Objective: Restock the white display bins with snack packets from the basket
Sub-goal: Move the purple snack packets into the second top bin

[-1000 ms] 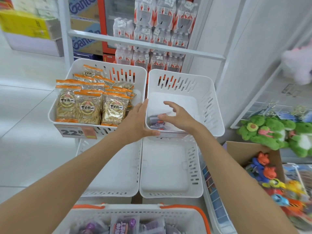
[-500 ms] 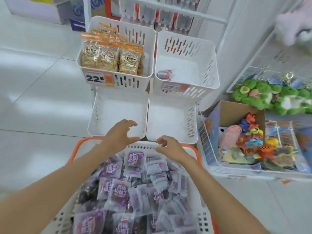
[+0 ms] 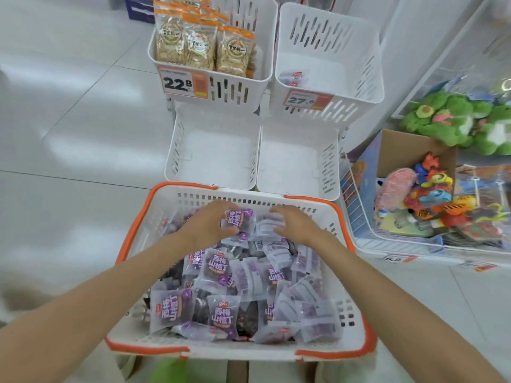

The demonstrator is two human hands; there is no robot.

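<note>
Your left hand [image 3: 206, 226] grasps a purple packet [image 3: 238, 219] in the basket [image 3: 193, 196], ready for lifting out. Your right hand [image 3: 297, 226], fingers relaxed, rests on neighbouring packets [image 3: 269, 226].

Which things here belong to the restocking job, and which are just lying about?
Job: white plastic basket with orange rim; purple snack packets in it; left hand gripping one; right hand over them; white slotted bin tagged 27; empty lower-left white bin; empty lower-right white bin.
Bystanders: white bin of orange-topped snack bags; green plush toys; cardboard box of colourful toys.
</note>
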